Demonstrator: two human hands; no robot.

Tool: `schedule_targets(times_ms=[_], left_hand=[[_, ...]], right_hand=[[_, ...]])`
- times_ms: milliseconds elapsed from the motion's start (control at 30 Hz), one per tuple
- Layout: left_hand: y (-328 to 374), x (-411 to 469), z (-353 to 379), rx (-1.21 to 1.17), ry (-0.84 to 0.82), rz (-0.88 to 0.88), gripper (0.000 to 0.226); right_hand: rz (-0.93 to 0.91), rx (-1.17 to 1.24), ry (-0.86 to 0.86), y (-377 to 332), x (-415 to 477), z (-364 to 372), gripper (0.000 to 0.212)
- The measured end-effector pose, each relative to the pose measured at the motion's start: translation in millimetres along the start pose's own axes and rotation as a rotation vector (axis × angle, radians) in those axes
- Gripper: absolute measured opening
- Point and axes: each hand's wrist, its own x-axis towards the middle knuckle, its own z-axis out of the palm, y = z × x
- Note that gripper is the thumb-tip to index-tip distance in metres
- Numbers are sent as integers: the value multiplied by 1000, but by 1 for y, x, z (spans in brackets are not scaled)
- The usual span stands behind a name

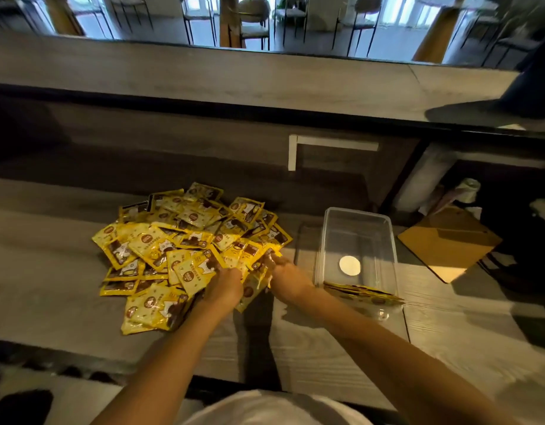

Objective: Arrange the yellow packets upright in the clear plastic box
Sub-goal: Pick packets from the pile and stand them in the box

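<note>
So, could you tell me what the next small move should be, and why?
Probably lift the gathered bunch across into the clear plastic box. The left hand and right hand both seem to grip packets at the near right edge of the pile of yellow packets, and the box, just to its right, holds only a few packets at its near end.

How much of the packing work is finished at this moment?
Done: a few yellow packets stand on edge at the near end of the clear box. In hand: the left hand and right hand grip loose packets from the pile. Left: nearly all of it.
</note>
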Motion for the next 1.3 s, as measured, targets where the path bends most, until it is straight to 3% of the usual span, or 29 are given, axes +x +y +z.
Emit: schedule_targets(times_ms=[100, 167, 233, 333, 433, 533, 600, 733, 867, 1067, 1133, 1200, 1300], left_hand=[[-9, -4, 16, 98, -86, 74, 44], [-14, -4, 24, 166, -111, 149, 53], [-19, -2, 31, 184, -145, 231, 57], [-21, -2, 32, 57, -152, 317, 36], [-18, -1, 27, -36, -35, 264, 25], [-18, 4, 28, 31, -46, 219, 58], [-18, 7, 29, 118, -51, 225, 71], [-13, 9, 27, 183, -29, 215, 75], [-9, 9, 16, 150, -22, 147, 60], [-2, 13, -22, -117, 78, 34, 16], [2, 17, -41, -203, 122, 37, 16], [8, 20, -60, -333, 131, 46, 32], [22, 22, -83, -600, 168, 51, 34]], right_hand=[[12, -153, -140, 10, 12, 20, 68], [59, -118, -155, 18, 16, 30, 69], [64, -59, -67, 19, 14, 32, 55], [130, 27, 53, 18, 11, 28, 34], [202, 105, 95, 19, 9, 31, 48], [281, 150, 64, 17, 6, 30, 67], [318, 134, 22, 17, 4, 26, 65], [345, 136, 51, 14, 2, 21, 65], [347, 206, 149, 5, 3, 21, 45], [237, 233, 309, 5, 2, -1, 47], [179, 358, 405, 6, 0, -14, 49], [149, 433, 495, 11, -1, -29, 45], [159, 325, 570, 23, -3, -51, 22]])
